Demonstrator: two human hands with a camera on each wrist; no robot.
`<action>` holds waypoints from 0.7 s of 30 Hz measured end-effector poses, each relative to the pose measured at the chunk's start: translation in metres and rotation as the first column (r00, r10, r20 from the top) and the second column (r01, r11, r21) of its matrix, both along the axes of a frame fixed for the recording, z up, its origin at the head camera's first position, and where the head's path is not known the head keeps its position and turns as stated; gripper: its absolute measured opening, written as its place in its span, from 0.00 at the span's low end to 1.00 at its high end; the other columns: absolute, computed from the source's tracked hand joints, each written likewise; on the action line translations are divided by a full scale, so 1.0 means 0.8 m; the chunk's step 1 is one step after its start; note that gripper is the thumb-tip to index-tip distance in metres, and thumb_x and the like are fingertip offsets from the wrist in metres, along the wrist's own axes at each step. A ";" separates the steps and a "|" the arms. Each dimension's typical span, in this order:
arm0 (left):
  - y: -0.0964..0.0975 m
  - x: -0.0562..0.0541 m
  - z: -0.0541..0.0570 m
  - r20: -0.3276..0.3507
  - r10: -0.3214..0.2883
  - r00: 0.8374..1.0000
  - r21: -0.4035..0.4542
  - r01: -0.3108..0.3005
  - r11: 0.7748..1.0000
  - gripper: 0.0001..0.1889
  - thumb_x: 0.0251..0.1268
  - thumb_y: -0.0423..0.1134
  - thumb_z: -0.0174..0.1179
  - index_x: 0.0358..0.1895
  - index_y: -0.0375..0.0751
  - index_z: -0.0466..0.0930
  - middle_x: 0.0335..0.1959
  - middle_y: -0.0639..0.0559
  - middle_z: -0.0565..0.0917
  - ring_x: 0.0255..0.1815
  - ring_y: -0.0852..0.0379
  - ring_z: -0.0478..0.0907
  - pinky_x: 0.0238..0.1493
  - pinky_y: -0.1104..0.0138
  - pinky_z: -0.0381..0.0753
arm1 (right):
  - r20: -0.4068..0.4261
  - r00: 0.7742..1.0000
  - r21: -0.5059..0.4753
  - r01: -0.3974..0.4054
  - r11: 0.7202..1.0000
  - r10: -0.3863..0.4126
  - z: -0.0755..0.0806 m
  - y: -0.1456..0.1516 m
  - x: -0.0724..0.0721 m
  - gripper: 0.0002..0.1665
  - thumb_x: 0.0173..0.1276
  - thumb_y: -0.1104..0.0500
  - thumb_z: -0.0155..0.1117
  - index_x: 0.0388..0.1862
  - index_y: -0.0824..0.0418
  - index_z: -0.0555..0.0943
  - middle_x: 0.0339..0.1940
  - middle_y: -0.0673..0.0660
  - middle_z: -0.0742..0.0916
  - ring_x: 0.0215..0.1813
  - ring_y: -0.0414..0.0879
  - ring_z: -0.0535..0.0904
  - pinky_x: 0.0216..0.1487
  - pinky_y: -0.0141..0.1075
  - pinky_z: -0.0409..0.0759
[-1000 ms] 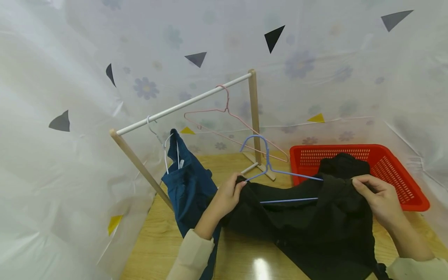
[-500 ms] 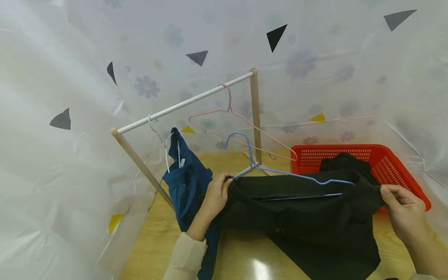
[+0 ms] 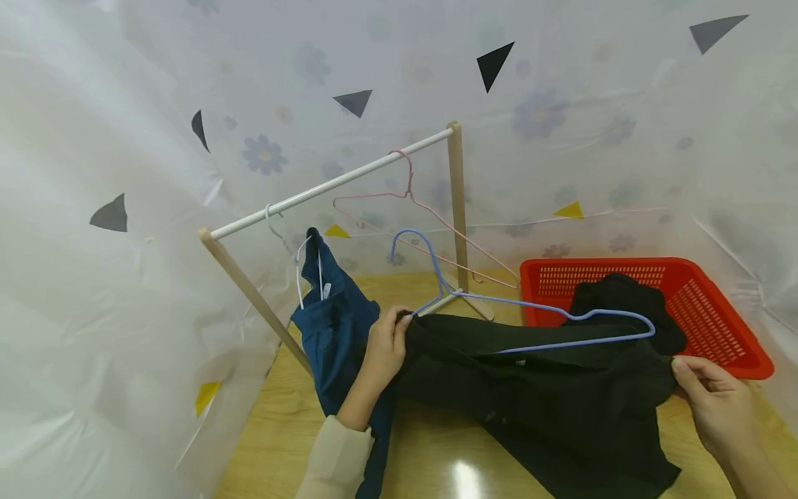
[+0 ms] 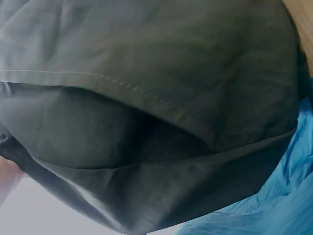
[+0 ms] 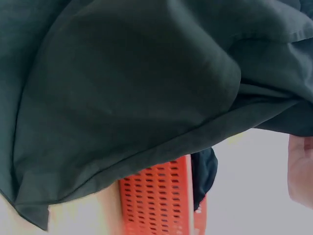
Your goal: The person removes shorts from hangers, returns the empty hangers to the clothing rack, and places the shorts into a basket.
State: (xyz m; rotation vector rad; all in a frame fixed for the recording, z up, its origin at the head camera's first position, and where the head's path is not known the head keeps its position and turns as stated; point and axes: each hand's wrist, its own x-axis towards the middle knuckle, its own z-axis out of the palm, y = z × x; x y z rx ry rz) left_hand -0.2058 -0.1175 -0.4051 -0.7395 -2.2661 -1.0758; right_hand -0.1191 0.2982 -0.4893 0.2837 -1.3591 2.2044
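Note:
Black pants [image 3: 580, 409] are stretched between both hands in the head view, waist opening upward. My left hand [image 3: 383, 350] pinches the waistband's left corner together with the left end of a blue hanger [image 3: 517, 299]. At the other corner, my right hand [image 3: 717, 402] pinches the waistband between thumb and fingers. The hanger's right end shows above the waistband, outside the cloth, while part of its lower bar dips into the opening. Dark fabric fills most of both wrist views; a piece of the right hand [image 5: 301, 171] shows at the right edge of its view.
Blue pants [image 3: 337, 333] hang from a white hanger [image 3: 298, 267] on the rack's white rail [image 3: 337, 181]. A pink hanger [image 3: 430, 208] hangs farther along it. A red basket [image 3: 717, 312] with dark cloth [image 3: 617, 298] stands at right on the wooden table [image 3: 430, 457].
The right hand has moved right and slightly down with its waistband corner, the left hand slightly left. The hanger's right end, earlier inside the waistband, now shows outside it; its hook has shifted left.

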 end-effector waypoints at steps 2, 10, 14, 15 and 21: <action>0.003 0.000 0.002 0.006 0.005 1.000 0.016 -0.005 1.000 0.09 0.69 0.31 0.47 0.41 0.29 0.74 0.35 0.39 0.81 0.31 0.50 0.77 0.34 0.63 0.78 | 0.040 0.999 0.046 0.027 0.999 -0.029 -0.001 -0.009 0.002 0.16 0.64 0.78 0.48 0.37 0.69 0.83 0.28 0.51 0.88 0.28 0.36 0.82 0.29 0.24 0.80; 0.015 -0.001 0.003 0.057 0.016 0.998 0.037 -0.018 0.999 0.09 0.69 0.32 0.47 0.42 0.30 0.75 0.34 0.41 0.80 0.27 0.54 0.72 0.31 0.67 0.74 | 0.049 0.909 0.673 0.277 0.686 -0.415 -0.013 -0.042 0.007 0.15 0.58 0.75 0.61 0.32 0.56 0.85 0.28 0.25 0.82 0.25 0.21 0.72 0.25 0.15 0.67; 0.021 -0.003 -0.002 0.048 0.012 0.999 0.039 -0.014 0.999 0.10 0.70 0.33 0.47 0.42 0.31 0.75 0.32 0.42 0.79 0.22 0.58 0.67 0.26 0.70 0.71 | -0.225 0.910 0.728 0.395 0.560 -0.349 -0.042 -0.061 0.000 0.08 0.53 0.74 0.66 0.29 0.63 0.84 0.32 0.30 0.82 0.32 0.18 0.72 0.31 0.12 0.69; 0.022 -0.003 -0.003 0.046 0.011 0.999 0.044 -0.013 0.999 0.10 0.70 0.33 0.47 0.42 0.31 0.75 0.32 0.42 0.79 0.22 0.58 0.68 0.26 0.70 0.71 | -0.269 0.906 0.742 0.412 0.529 -0.327 -0.050 -0.068 -0.002 0.08 0.51 0.74 0.68 0.29 0.64 0.84 0.32 0.33 0.83 0.35 0.18 0.73 0.34 0.12 0.69; 0.028 -0.003 -0.009 0.056 -0.001 0.998 0.071 -0.003 0.997 0.09 0.69 0.33 0.47 0.42 0.31 0.75 0.34 0.41 0.80 0.26 0.57 0.69 0.27 0.70 0.73 | -0.155 0.932 0.912 0.262 0.316 -0.326 -0.091 -0.101 0.004 0.19 0.36 0.77 0.73 0.27 0.59 0.83 0.26 0.51 0.84 0.31 0.25 0.73 0.27 0.21 0.74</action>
